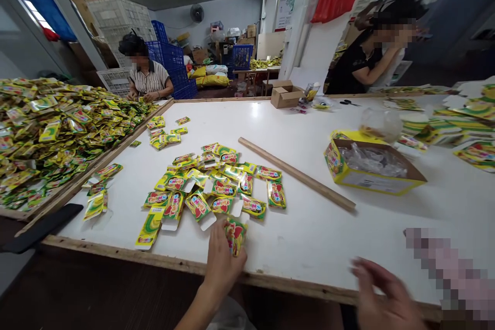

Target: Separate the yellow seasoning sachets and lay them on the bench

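My left hand is closed around a small yellow-and-green candy box with a fruit print, held at the near edge of the white table. Beyond it lies a loose cluster of similar small boxes, some with white end flaps sticking out. To the right, my right hand is above the table's front edge, slightly blurred. Its thumb and fingers are apart, and nothing shows between them. A larger yellow display box, its top open, stands beyond that hand with clear plastic bags inside.
A wooden strip lies diagonally across the table. Left, behind a wooden edge, rises a big heap of small packets. A small cardboard box and scissors sit far back. Two people sit beyond.
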### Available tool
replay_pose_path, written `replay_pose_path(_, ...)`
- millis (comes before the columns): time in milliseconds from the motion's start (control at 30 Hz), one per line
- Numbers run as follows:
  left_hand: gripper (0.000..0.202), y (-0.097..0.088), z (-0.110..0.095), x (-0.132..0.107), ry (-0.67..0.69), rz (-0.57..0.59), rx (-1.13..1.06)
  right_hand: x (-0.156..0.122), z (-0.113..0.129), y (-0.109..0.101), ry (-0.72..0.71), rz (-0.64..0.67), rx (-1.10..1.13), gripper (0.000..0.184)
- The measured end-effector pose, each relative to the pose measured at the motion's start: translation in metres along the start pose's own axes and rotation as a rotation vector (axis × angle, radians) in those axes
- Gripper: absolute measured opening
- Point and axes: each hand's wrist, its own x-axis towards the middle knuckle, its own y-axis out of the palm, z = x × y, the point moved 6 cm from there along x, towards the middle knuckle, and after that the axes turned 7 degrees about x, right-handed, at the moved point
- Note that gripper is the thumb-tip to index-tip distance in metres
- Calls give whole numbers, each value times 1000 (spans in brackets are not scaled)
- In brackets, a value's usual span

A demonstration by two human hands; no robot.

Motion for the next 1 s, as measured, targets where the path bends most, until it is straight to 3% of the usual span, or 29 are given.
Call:
replay_pose_path(133,57,1,-23,-10,110,-29,-152,-43,37,98,-31,487,344,35)
replay_pose_path(233,59,10,-28,-14,144,0,-263,-58,46,130,-43,562,457,33)
replay_pose_path(333,52,18,-26,-11,120,57,-395,-54,36,133,-21,536,497,31)
replay_pose_path(500,24,27,-28,0,114,298,-597,-49,21,129,-3,640,517,31)
replay_pose_path(567,21,28,-29,4,88,340,-638,-48,22,129,-26,674,494,30)
replay_pose_path(800,16,28,-25,15,31,277,-761,-38,37,142,-180,725,340,19)
replay_pose_path(933,30,34,-24,19,-39,252,-993,-31,38,141,-209,640,401,19)
replay_pose_path(1000,28,36,-25,19,-40,270,-993,-31,36,139,-209,628,420,21)
